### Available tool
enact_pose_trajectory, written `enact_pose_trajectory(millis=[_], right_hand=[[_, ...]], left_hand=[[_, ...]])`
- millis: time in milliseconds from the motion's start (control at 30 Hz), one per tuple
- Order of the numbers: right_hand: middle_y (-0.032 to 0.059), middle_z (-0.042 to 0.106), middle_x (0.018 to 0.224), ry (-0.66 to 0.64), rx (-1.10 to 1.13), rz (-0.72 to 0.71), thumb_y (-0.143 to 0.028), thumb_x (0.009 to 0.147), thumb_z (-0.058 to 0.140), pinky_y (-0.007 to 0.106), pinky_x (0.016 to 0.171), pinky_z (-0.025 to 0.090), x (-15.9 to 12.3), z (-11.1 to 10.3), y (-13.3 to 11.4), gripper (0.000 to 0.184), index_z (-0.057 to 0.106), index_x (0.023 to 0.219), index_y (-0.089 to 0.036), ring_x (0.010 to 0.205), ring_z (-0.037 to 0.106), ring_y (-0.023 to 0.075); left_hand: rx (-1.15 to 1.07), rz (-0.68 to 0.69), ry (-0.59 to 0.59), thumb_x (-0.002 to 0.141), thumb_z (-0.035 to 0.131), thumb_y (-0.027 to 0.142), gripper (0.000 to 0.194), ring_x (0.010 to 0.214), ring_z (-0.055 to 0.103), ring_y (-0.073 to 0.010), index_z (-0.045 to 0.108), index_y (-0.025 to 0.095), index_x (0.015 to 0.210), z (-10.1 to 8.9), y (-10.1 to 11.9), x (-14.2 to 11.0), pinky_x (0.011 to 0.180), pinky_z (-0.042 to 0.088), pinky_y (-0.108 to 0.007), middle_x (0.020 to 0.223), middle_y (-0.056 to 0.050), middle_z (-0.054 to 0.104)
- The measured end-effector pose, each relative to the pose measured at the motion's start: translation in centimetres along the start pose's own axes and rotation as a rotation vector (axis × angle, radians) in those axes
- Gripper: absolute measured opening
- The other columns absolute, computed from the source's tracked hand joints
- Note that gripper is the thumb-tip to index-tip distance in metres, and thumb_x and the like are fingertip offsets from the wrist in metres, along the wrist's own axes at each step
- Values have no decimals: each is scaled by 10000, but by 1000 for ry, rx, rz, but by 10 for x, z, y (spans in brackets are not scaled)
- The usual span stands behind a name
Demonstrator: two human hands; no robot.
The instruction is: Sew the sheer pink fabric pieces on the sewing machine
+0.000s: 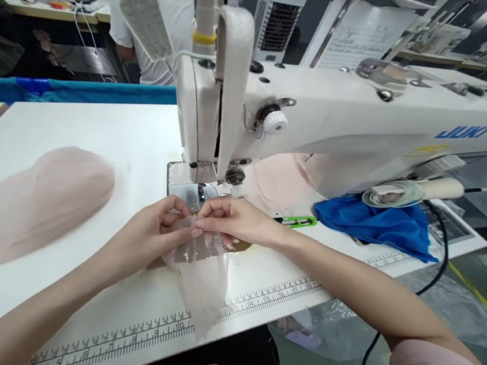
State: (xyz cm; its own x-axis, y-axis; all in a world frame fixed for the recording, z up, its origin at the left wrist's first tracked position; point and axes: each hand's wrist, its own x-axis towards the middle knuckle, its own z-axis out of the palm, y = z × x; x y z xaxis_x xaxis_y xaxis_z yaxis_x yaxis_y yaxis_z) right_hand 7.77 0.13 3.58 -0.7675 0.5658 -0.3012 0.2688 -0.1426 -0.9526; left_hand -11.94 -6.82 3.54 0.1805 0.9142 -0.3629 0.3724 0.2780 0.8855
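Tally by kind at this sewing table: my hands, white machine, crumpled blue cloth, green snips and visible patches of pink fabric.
Bare left hand, right hand: 2
White JUKI sewing machine: 1
Crumpled blue cloth: 1
Green-handled snips: 1
Sheer pale pink fabric: held patch, left patch, patch under machine arm: 3
Total: 8

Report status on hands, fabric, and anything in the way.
Left hand and right hand: both pinching fabric. Fabric trailing across ruler. Snips close by right hand, apart from held fabric.
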Motion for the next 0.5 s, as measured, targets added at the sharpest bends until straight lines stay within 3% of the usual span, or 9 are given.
enact_pose_trajectory(millis=[100, 200, 300, 400, 500], right_hand=[[-34, 686, 748, 92, -114, -30, -322, 874, 639, 154, 376, 365, 0, -3, 7, 144, 677, 845, -186, 378, 443, 9], [-36, 656, 693, 172, -180, -85, -352, 882, 631, 166, 369, 381, -3, -1, 16, 167, 688, 846, -199, 400, 496, 41], [-43, 627, 641, 225, -276, -199, -321, 902, 619, 192, 472, 459, -6, 4, 22, 149, 691, 842, -205, 484, 562, 70], [-38, 639, 645, 286, -435, -329, -276, 919, 606, 206, 555, 461, -7, 6, 25, 131, 696, 853, -206, 551, 570, 77], [-44, 631, 639, 321, -511, -406, -266, 926, 609, 207, 585, 450, -6, 7, 27, 122, 691, 862, -201, 555, 553, 71]], left_hand=[[184, 41, 131, 784, 634, 560, 348, 357, 316, -89, 512, 249, 881, 3, -5, 5, 365, 250, -211, 458, 113, 367], [388, 168, 246, 844, 570, 534, 282, 393, 304, -97, 551, 254, 827, 5, -12, 5, 407, 256, -221, 449, 104, 305], [444, 255, 261, 882, 532, 491, 246, 398, 342, -106, 643, 272, 861, 8, -16, 3, 425, 293, -234, 446, 88, 396], [437, 321, 259, 904, 502, 421, 242, 411, 405, -106, 700, 284, 916, 10, -15, 2, 438, 332, -235, 510, 70, 559], [429, 353, 273, 899, 503, 388, 240, 395, 397, -100, 717, 282, 918, 11, -14, 0, 423, 325, -228, 489, 74, 562]])
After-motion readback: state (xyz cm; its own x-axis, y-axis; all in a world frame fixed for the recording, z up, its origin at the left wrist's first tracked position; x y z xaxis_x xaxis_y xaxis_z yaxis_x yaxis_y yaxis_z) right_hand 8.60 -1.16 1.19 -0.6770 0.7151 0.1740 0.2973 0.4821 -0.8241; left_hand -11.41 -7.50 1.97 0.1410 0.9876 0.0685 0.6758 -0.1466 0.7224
